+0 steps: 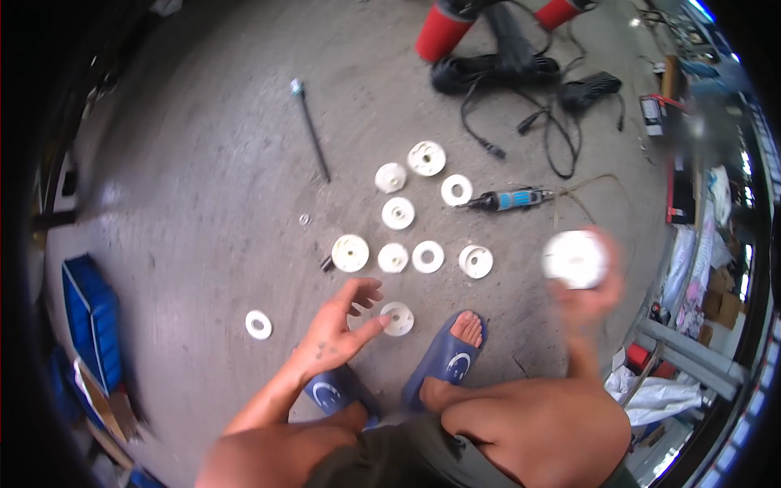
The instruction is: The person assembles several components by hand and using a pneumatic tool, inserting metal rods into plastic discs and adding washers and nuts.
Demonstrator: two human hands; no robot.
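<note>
My right hand (598,289) is raised at the right, its fingers round a white round plastic part (574,259); both are a little blurred. Over the floor in front of my feet, my left hand (346,321) is open, fingers apart and curved, with nothing in it. Beside its thumb lies a white disc with holes (399,319). Just beyond that hand rests a white wheel-like hub (351,253). Several similar pieces lie farther off, among them a white ring (428,257), a cup-shaped part (476,261) and a larger hub (426,159).
A black and blue power tool (512,199) lies past the white parts. Bundled black cables (496,73) and a red cylinder (445,31) are at the far side. A dark rod (311,130), a loose white ring (259,324) and a blue bin (91,321) are leftward. Cluttered shelving (691,350) lines the right.
</note>
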